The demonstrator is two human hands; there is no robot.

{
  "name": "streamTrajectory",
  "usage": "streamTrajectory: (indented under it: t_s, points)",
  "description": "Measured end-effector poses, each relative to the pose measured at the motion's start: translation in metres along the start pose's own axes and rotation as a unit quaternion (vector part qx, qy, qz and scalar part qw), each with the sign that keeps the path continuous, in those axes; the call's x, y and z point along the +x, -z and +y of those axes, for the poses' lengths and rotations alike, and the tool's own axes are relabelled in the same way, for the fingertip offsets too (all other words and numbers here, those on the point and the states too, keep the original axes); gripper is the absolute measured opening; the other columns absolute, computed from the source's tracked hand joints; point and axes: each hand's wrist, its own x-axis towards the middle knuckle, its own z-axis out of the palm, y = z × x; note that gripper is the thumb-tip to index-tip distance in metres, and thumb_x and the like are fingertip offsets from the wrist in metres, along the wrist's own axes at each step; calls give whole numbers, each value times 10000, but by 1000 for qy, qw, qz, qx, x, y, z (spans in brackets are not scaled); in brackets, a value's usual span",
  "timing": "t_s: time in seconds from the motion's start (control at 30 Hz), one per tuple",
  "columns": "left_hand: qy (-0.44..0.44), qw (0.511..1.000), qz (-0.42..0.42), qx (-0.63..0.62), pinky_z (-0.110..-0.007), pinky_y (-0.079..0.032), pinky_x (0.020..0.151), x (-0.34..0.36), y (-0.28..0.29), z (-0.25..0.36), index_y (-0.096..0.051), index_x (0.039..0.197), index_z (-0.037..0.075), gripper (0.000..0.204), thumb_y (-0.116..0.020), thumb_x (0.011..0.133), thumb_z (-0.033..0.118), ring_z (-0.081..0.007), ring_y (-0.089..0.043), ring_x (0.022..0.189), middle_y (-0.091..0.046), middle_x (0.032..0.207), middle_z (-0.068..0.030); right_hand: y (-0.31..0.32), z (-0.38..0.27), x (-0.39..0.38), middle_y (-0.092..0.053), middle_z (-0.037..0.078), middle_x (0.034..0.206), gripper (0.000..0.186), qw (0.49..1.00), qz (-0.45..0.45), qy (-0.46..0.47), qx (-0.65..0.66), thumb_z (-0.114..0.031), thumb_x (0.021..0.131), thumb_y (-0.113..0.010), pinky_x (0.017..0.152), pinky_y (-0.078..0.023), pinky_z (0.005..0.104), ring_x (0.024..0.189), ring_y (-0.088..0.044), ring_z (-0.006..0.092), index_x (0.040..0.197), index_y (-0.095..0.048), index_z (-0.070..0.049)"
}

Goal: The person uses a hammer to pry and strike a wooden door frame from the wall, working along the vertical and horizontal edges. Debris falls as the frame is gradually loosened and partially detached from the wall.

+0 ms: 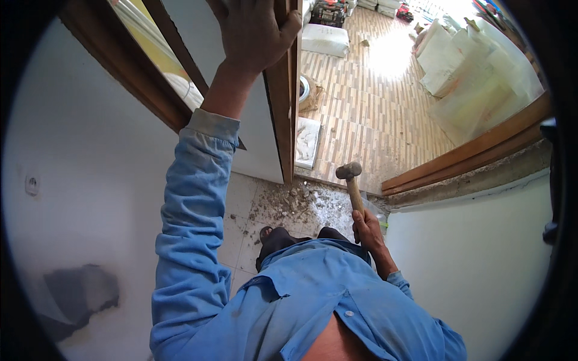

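My left hand is raised at the top of the view, holding the edge of a brown wooden door frame. Its thumb lies around the right side of the wood, while the other fingertips run out of the picture. Low on the right, my right hand is closed around the wooden handle of a club hammer. The hammer's dark, dusty head points up and away from me, over the doorway threshold, apart from the frame.
Broken mortar litters the floor around my feet. Beyond the doorway, white sacks and a white tray stand left on striped tiles. Pale sheets lean at right. Another wooden jamb meets rough masonry; a socket sits on the left wall.
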Motion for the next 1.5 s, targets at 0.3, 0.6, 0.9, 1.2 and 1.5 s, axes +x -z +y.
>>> streamTrajectory:
  t_s: [0.3,0.6,0.9,1.2,1.5]
  points:
    - [44,998,-1,46,-638,-61,1193,-19,-7,18,-111,1587,-18,849,-533,920,293,-476,-56,1521,-90,1640,-285,68,49,-17,-601,63,682,501,992,-17,-46,-119,-508,968,-612,546,-469,350,593,-571,150,925,-613,-8]
    - [62,997,0,35,-704,-58,1148,-27,-18,18,-102,1555,-54,948,-554,934,501,-571,-47,1474,-85,1608,-333,96,87,-16,-649,140,722,553,982,-5,-45,-185,-528,955,-604,634,-489,406,664,-624,248,970,-651,23]
    - [59,997,11,40,-686,-29,1162,-28,-22,7,-62,1580,-24,959,-490,917,521,-559,-7,1485,-51,1609,-346,101,107,-11,-639,148,722,600,981,28,-90,-171,-571,951,-585,643,-481,422,674,-617,264,911,-631,26]
    - [-3,996,11,90,-628,-39,1196,-31,-26,-5,-89,1534,-68,900,-487,932,470,-539,-36,1484,-46,1583,-380,119,93,15,-645,167,742,584,979,16,-147,-140,-557,947,-603,671,-486,429,705,-623,279,933,-636,26]
    - [59,992,37,105,-567,-449,1060,-56,-14,-12,-445,1346,-59,481,-493,965,232,-479,-488,1278,-364,1439,-355,150,64,123,-673,197,783,580,969,-8,-155,-190,-541,948,-609,673,-514,448,718,-662,316,978,-649,37]
